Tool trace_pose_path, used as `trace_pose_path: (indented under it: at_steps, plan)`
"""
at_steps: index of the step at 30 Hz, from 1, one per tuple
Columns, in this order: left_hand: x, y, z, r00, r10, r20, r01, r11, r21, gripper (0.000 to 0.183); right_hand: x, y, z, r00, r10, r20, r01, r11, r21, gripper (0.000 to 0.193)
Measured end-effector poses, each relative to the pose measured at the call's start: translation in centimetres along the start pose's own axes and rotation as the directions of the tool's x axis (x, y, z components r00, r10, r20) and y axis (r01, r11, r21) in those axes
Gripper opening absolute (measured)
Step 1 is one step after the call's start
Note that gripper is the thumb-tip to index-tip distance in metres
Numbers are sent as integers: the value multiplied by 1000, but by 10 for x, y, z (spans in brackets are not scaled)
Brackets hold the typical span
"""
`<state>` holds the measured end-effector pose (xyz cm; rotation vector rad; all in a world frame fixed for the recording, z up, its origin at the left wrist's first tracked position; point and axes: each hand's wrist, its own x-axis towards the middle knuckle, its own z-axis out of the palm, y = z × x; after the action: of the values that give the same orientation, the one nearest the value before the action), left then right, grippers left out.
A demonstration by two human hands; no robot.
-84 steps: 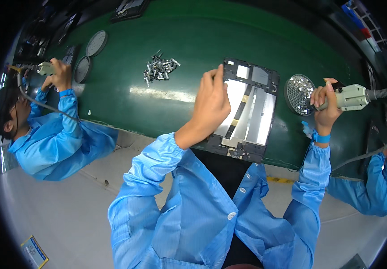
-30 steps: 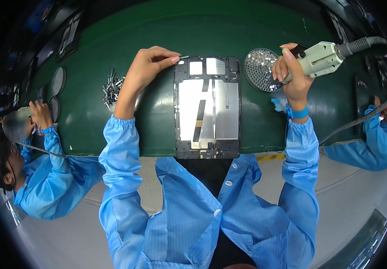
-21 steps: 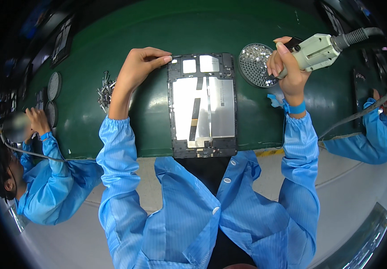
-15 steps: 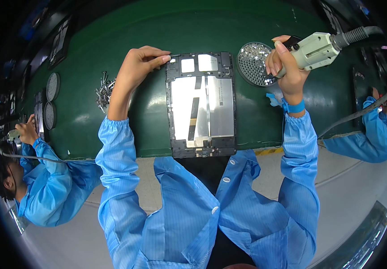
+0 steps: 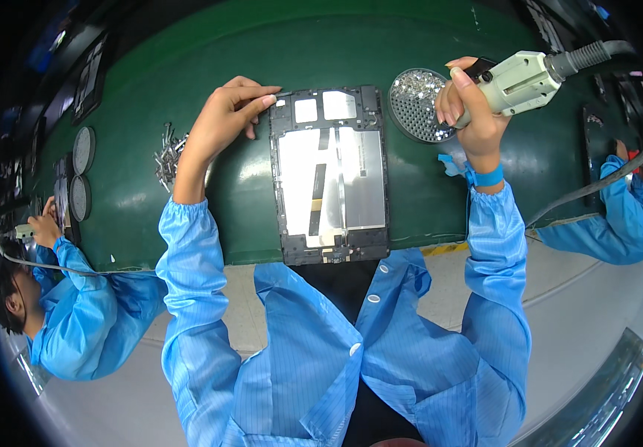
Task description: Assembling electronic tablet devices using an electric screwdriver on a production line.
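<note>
Since the earliest frame, the open tablet-like device (image 5: 366, 179) has turned from a slant to nearly square with the frame, and the left hand (image 5: 221, 119) has gone from its left side to its upper left corner. It now lies just right of the frame's centre on the green desk (image 5: 247, 48), dark frame and silvery plates facing up, its lower end reaching the desk's near edge. The left hand's grip has thumb and forefinger nearly together at that corner, the other fingers curled; whether they pinch anything I cannot tell. At the upper right of the frame, the right hand's (image 5: 479, 119) grip is clamped around a pale power tool (image 5: 522, 83), whose thick grey cable (image 5: 619, 171) loops down the right side. A blue wrist strap (image 5: 486, 177) circles the right wrist. Just beside the right hand, and partly hidden by it, sits a round tray (image 5: 417, 123) bearing small shiny pieces. Left of centre, a pile of small metal parts (image 5: 166, 160) lies near the left forearm. A co-worker (image 5: 87, 320) in blue sits at the left of the frame, near two round dishes (image 5: 84, 150).
</note>
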<state>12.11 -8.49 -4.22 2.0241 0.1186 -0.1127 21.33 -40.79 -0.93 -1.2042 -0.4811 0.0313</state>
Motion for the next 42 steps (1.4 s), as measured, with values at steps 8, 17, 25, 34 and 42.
trace_pose_path:
  at_steps: [8,17,25,34,42]
  plan:
    - [0,9,-6,996,-35,85,26,995,101,24,0,-1,2,1000,6,-10,-6,1000,10,12]
    - [-26,3,4,999,19,47,-23,996,90,23,4,-3,39,995,74,65,-82,988,132,12]
    - [-50,-11,7,996,-11,86,32,967,-253,21,3,16,134,934,137,330,-208,959,192,15]
    - [-52,-32,6,997,59,54,-36,935,-353,20,-7,53,187,882,161,443,-290,926,241,13]
    - [-45,-50,2,976,213,48,-209,974,-91,20,-8,77,186,861,226,455,-344,918,196,15]
